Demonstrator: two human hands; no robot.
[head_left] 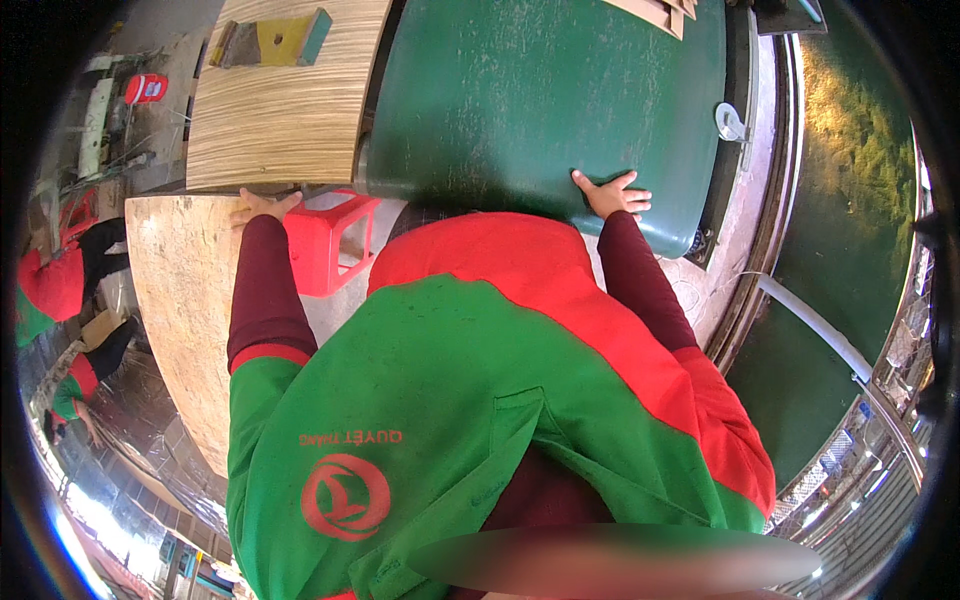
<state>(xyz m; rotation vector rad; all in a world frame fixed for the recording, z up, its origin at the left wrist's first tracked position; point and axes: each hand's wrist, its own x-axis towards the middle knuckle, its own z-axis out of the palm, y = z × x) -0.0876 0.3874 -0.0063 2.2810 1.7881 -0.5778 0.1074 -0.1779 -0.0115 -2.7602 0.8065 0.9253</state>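
We rest our right hand (612, 194) flat, fingers spread and grasping nothing, on the near edge of the green bench (540, 100). Our left hand (262, 206) presses open on the far corner of a pale wood panel (180, 300), its grip released. A red plastic stool (330, 242) stands between them, apparently on the floor below

The green table top (540, 90) is lying bare ahead of the right hand (612, 193) — open room up to the white fitting (731, 122) near its rim. Between the 2 hands, a red plastic stool (330, 240) is blocking the gap, with a plywood sheet (180, 290) crowding the left hand (262, 205).
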